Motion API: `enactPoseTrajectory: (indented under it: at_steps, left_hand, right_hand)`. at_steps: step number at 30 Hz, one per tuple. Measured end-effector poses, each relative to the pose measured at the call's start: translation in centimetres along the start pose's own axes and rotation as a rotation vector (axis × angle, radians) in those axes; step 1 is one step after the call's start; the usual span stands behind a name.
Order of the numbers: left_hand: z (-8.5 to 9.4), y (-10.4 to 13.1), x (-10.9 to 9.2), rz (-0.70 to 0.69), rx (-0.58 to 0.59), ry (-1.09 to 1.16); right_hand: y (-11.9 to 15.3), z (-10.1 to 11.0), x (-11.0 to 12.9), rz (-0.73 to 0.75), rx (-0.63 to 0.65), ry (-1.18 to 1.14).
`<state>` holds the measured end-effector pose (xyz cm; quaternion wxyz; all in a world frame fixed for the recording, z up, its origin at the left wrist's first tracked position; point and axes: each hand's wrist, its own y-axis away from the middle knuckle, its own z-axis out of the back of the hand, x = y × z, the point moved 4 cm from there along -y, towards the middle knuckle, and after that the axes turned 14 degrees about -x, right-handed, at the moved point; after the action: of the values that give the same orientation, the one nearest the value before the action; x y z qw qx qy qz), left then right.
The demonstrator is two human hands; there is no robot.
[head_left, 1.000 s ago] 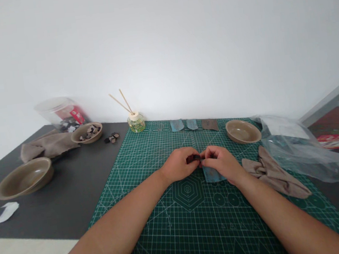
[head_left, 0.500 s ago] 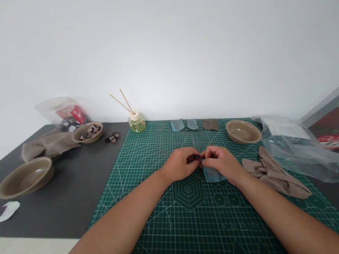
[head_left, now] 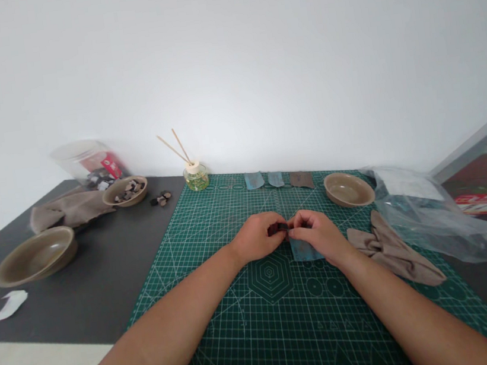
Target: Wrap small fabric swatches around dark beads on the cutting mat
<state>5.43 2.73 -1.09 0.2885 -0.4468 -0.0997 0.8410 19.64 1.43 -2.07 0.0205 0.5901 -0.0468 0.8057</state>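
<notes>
Over the middle of the green cutting mat (head_left: 254,331), my two hands meet at the fingertips. My left hand (head_left: 257,239) is closed in a pinch on a small black piece (head_left: 282,226), whose exact kind I cannot make out. My right hand (head_left: 319,233) pinches the top of a blue fabric piece (head_left: 305,250), which hangs below its fingers just above or on the mat. Fingers hide the spot where the black piece and the blue fabric come together.
Fabric swatches, two blue (head_left: 254,180) and one brown (head_left: 301,179), lie at the back. A bowl (head_left: 349,189), brown cloth (head_left: 399,255) and plastic bag (head_left: 432,217) are right; a reed diffuser (head_left: 197,176), bowl of small pieces (head_left: 125,191) and larger bowl (head_left: 35,255) are left.
</notes>
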Motion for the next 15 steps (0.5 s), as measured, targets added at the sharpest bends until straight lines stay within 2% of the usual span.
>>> enactPoseTrajectory:
  at_steps: [6, 15]
  left_hand:
    - [0.02, -0.04, -0.13, 0.0, 0.0, -0.005]
    - [-0.07, 0.03, 0.07, -0.006, -0.012, 0.009]
  right_hand:
    - [0.1, -0.17, 0.22, -0.02, 0.016, -0.048]
    - [0.06, 0.01, -0.11, 0.003, 0.015, 0.002]
